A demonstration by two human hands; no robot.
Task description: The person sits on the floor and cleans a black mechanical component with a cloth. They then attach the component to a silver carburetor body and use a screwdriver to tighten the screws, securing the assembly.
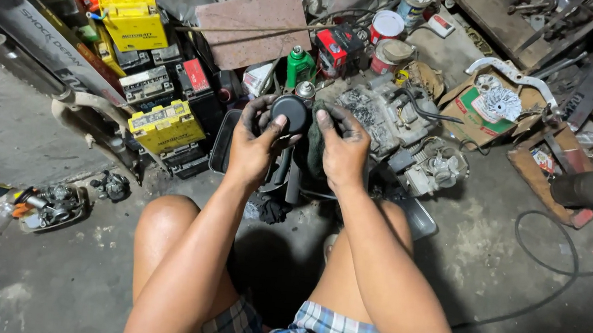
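Squatting over the workshop floor, the person grips a round black cap (291, 113) in the greasy left hand (254, 144), thumb pressed on its face — the right hand (342, 149) clutches a dark rag (315, 147) against its edge. Wiping looks midway to me: the engine block (385, 117) just behind sits grimy, untouched.

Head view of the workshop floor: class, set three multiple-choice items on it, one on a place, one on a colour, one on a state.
1. Where is the green plastic bottle?
A. beyond the hands
B. beside the knee
C. on the grey cable

2. What colour is the round cap-shaped part?
A. yellow
B. black
C. red

3. The left hand is:
A. resting on the floor
B. empty
C. gripping the round part

Answers: A, it stands past the hands; B, its face is black; C, thumb and fingers wrap it, while the right hand holds a dark cloth.
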